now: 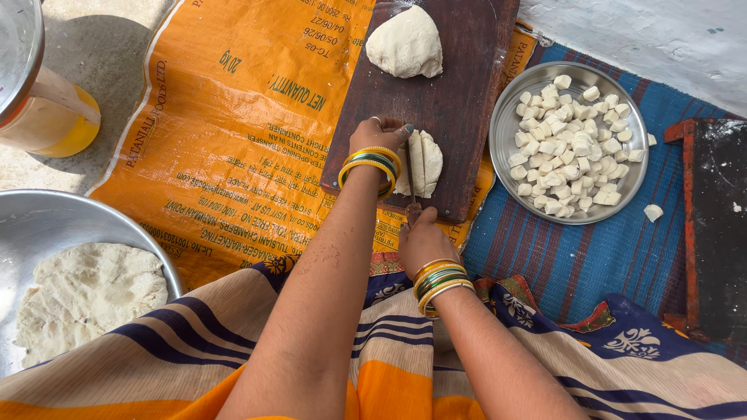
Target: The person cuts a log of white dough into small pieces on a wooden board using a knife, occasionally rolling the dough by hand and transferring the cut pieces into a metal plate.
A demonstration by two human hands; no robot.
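Here, on the dark wooden cutting board (pixel 447 101), a pale soft dough slab (pixel 422 163) is steadied under the curled left hand (pixel 377 138). A thin knife (pixel 412 189) is pinched by the right hand (pixel 424 241); the dough looks light, yielding, probably sticky, best held at its edges.

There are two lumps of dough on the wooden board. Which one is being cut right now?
The near lump, at the board's front edge: the left hand steadies it and it shows cut lines. The far lump is whole and untouched.
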